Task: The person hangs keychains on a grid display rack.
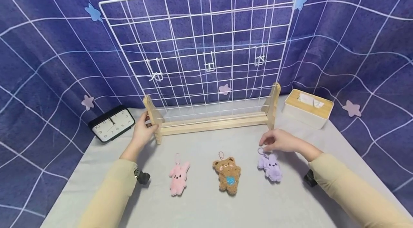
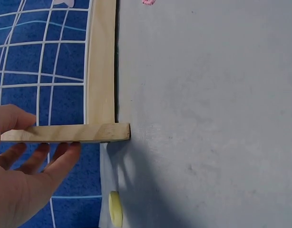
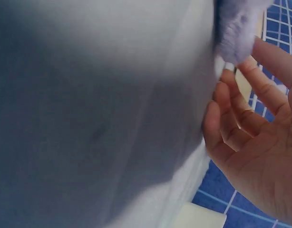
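Note:
In the head view my left hand (image 1: 143, 130) grips the left wooden side support (image 1: 152, 117) of a white wire grid rack (image 1: 209, 38). The left wrist view has the thumb on one side of that wooden piece (image 2: 70, 133) and the fingers on the other. At the right, my right hand (image 1: 280, 139) pinches at the ring of a purple plush keychain (image 1: 272, 169), which lies on the table. Its fuzzy body (image 3: 236, 28) shows at the fingertips in the right wrist view. A brown bear plush keychain (image 1: 228, 176) and a pink bunny plush keychain (image 1: 178, 179) lie to its left.
Three white hooks, such as the middle hook (image 1: 209, 66), hang on the grid. A black-framed clock (image 1: 113, 124) stands left of the rack. A tissue box (image 1: 308, 109) with a wooden lid sits at the right. Behind hangs a blue patterned curtain (image 1: 364, 59).

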### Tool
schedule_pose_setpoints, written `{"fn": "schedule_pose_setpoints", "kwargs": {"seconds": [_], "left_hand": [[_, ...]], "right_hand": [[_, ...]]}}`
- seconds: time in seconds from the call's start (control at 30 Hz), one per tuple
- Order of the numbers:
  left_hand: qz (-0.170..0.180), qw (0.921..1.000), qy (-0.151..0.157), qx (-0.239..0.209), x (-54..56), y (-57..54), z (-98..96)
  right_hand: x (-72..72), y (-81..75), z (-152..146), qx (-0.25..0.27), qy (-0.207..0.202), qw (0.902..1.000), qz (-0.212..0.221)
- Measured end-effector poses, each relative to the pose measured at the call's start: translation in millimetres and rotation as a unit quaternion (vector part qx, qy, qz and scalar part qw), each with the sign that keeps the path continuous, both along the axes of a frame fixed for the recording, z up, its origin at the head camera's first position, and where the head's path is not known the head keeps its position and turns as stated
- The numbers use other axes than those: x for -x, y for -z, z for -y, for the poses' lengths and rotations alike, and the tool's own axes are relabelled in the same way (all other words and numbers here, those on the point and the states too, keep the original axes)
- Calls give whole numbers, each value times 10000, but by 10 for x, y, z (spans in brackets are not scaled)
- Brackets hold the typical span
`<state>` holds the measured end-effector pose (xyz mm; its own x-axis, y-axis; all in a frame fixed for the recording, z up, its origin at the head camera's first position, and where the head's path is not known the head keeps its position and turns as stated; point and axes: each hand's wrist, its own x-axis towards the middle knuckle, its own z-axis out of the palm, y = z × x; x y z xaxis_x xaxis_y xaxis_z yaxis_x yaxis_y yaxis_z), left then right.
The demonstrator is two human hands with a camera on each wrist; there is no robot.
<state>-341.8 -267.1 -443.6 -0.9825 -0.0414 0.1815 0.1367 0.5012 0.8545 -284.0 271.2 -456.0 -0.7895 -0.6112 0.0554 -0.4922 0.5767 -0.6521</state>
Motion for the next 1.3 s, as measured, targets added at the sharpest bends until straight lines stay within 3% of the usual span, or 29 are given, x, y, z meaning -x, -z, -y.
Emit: {"fn": "schedule_pose_setpoints", "kwargs": {"seconds": [0.3,0.63,0.8,1.07,1.3], "left_hand": [[33,10000,42,15,-18,-18,12],[58,10000,-5,-39,8,-4,6],[137,9999,-9,-36,-8,-6,21],[47,10000,-28,-31,-37,-27,-6],[58,10000,-12,-49,-34,-14,-9]], "right_hand": [[44,50,137,-226,150,9996,-64],[-9,43,157,-500,123,9981,-343],[-53,34,152,-195,193,9992,-307],[-104,37,73,705,334,9968,199],[-134,45,8,1134,293,9930,133]]}}
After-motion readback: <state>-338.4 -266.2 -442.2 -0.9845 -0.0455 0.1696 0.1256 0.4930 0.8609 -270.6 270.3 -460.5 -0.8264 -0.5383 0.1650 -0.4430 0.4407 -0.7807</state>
